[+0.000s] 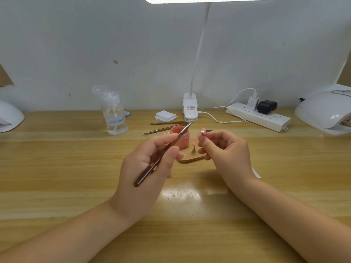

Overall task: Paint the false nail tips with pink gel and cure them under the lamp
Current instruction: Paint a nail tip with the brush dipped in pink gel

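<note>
Holding slender brown wooden brush (161,156) in left hand (146,168), glossy nail tip (202,132) in right hand (226,154)

The brush (161,154) in your left hand (150,168) has a dark brown handle and a silver metal collar. Just beyond that hand stands the salmon-pink gel jar (180,136). The nail tip (202,132) that your right hand (226,150) pinches is glossy pink. Between your hands, the light wooden stand (191,158) carries a pale pink nail tip (193,144) on a metal-coloured peg. The table (76,168) under your hands is honey-yellow with lengthwise wood-grain stripes. Far to the right of your right hand, the curing lamp (326,111) is white.
</note>
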`<action>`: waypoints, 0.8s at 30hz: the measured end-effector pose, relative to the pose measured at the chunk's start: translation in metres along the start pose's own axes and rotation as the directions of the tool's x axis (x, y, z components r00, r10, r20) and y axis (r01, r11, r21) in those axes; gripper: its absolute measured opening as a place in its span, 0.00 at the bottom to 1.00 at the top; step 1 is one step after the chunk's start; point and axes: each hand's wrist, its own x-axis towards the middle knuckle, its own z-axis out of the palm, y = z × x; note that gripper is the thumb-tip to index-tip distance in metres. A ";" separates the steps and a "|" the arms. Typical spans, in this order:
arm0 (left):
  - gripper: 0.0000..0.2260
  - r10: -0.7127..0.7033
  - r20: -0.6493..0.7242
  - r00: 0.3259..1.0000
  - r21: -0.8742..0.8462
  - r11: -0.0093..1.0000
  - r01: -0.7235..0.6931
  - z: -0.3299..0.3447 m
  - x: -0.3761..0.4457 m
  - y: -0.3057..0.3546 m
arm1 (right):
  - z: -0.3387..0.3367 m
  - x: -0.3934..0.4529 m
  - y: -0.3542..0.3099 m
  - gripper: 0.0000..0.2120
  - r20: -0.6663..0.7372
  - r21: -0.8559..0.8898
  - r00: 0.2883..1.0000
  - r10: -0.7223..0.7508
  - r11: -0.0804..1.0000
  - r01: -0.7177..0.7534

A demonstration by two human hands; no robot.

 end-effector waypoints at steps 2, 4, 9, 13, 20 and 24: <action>0.10 0.023 0.028 0.999 0.030 0.999 -0.024 -0.001 0.000 0.000 | 0.001 -0.001 0.001 0.03 0.007 -0.031 0.999 -0.041 0.999 0.042; 0.08 0.069 0.070 0.995 0.083 0.994 -0.075 -0.003 0.001 -0.001 | 0.001 -0.001 0.002 0.02 0.020 -0.071 0.995 -0.096 0.993 0.097; 0.08 0.150 0.095 0.984 0.181 0.969 -0.166 -0.003 0.001 -0.003 | 0.001 0.000 0.003 0.01 0.047 -0.124 0.978 -0.205 0.970 0.209; 0.09 0.159 0.100 0.982 0.193 0.965 -0.176 -0.003 0.001 -0.004 | 0.002 -0.002 0.003 0.01 0.069 -0.142 0.966 -0.248 0.956 0.255; 0.08 0.167 0.107 0.980 0.209 0.960 -0.186 -0.003 -0.001 -0.002 | 0.001 -0.002 0.000 0.05 0.041 -0.139 0.978 -0.205 0.968 0.209; 0.08 0.175 0.077 0.982 0.218 0.958 -0.188 -0.004 0.000 -0.001 | 0.000 -0.001 0.001 0.06 0.028 -0.113 0.984 -0.174 0.978 0.176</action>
